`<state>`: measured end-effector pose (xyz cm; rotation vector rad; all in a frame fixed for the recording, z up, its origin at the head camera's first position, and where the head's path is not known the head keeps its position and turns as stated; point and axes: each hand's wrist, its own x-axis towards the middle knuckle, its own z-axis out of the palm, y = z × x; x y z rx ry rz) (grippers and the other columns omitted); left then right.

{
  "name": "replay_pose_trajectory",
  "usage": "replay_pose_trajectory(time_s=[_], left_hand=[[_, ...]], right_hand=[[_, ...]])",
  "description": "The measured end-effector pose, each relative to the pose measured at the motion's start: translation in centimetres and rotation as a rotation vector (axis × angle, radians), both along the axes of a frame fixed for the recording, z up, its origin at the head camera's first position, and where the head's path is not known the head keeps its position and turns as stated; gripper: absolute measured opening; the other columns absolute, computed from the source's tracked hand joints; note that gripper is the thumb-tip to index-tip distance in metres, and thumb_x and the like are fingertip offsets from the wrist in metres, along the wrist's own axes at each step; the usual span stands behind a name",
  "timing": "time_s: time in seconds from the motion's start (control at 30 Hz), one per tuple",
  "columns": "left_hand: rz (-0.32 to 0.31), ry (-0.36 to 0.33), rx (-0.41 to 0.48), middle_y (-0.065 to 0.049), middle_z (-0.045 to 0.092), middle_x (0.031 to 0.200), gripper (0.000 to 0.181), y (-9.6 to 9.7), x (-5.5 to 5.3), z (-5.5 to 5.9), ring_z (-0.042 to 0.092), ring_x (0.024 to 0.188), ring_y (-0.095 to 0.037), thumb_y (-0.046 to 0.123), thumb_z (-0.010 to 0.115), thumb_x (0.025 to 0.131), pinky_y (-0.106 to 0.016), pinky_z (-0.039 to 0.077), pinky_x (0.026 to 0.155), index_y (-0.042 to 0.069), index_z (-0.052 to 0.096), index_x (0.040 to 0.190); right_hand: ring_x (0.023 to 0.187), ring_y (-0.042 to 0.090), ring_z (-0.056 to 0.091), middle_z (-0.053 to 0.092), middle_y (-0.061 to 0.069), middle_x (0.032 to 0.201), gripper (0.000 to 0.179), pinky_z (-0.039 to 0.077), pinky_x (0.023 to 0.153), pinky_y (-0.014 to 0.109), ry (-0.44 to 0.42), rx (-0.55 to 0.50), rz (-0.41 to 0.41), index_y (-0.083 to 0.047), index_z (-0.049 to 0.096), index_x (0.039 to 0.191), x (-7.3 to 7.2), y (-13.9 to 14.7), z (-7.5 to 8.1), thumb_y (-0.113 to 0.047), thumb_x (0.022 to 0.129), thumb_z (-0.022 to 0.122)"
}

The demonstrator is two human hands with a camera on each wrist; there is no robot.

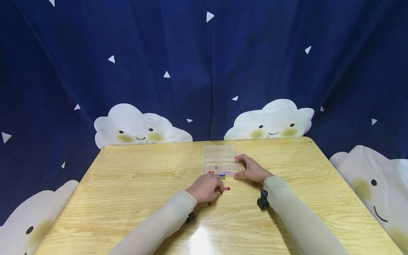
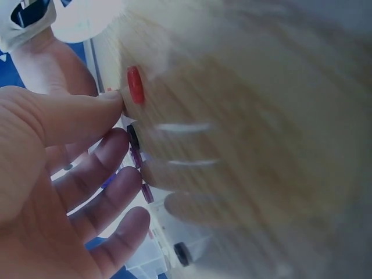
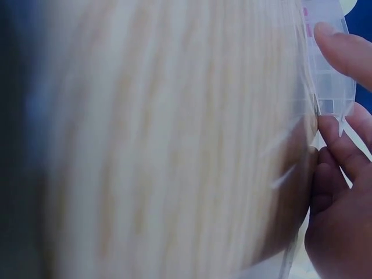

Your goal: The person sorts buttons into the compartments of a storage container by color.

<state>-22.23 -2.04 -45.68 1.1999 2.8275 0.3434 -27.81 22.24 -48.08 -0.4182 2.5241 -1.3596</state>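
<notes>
A clear plastic box with small compartments (image 1: 220,165) lies on the table with its lid (image 1: 220,152) raised at the back. Small red, blue and purple pieces sit in its front compartments. My right hand (image 1: 251,169) holds the box's right end, thumb toward the front and fingers behind. In front of the box, my left hand (image 1: 207,187) reaches low over the tabletop, its fingers apart and slightly bent. Near its thumb lies a red disc (image 2: 135,85); a black disc (image 2: 133,137) is right at the index fingertip, with purple discs (image 2: 147,193) beyond.
Another red disc (image 1: 209,203) lies on the wooden table (image 1: 143,177) below the left hand. A red disc (image 1: 228,188) and a purple disc (image 1: 225,188) lie side by side between the hands. A dark blue curtain (image 1: 191,53) with clouds hangs behind the table.
</notes>
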Motion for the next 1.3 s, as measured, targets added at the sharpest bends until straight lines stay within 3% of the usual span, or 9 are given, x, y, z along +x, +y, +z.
replay_pose_trajectory(time_s=[0.3, 0.8, 1.07, 1.3], left_hand=[[-0.010, -0.011, 0.026, 0.011, 0.068, 0.086, 0.014, -0.3, -0.1, 0.1, 0.060, 0.087, -0.004, 0.011, 0.072, 0.085, -0.022, 0.049, 0.090, 0.021, 0.073, 0.075], [-0.023, -0.055, 0.032, 0.009, 0.070, 0.091, 0.012, -0.5, -0.3, 0.2, 0.059, 0.089, -0.004, 0.012, 0.069, 0.088, -0.020, 0.049, 0.086, 0.021, 0.075, 0.081], [0.002, -0.089, 0.049, 0.011, 0.069, 0.092, 0.008, -0.7, -0.2, 0.4, 0.056, 0.085, -0.002, 0.018, 0.071, 0.090, -0.019, 0.049, 0.080, 0.022, 0.074, 0.084], [-0.004, -0.074, 0.089, 0.010, 0.068, 0.088, 0.007, -1.4, -0.2, 0.8, 0.056, 0.081, -0.003, 0.017, 0.071, 0.089, -0.019, 0.049, 0.077, 0.020, 0.074, 0.084]], right_hand=[[0.144, 0.040, 0.035, 0.047, 0.022, 0.146, 0.070, 0.026, 0.120, 0.057, 0.004, 0.042, -0.014, -0.001, 0.044, 0.136, -0.1, -0.1, 0.5, -0.014, 0.079, 0.083], [0.147, 0.044, 0.030, 0.042, 0.023, 0.149, 0.071, 0.025, 0.120, 0.058, 0.002, 0.036, 0.006, -0.001, 0.041, 0.138, 0.0, 0.0, 0.4, -0.014, 0.081, 0.081], [0.145, 0.043, 0.033, 0.044, 0.023, 0.148, 0.071, 0.026, 0.119, 0.058, 0.006, 0.041, -0.005, -0.001, 0.043, 0.138, 0.2, -0.1, 0.3, -0.015, 0.080, 0.082], [0.143, 0.043, 0.035, 0.044, 0.023, 0.148, 0.073, 0.027, 0.119, 0.058, -0.004, 0.044, -0.017, -0.002, 0.043, 0.138, 0.2, -0.2, 0.3, -0.016, 0.079, 0.083]])
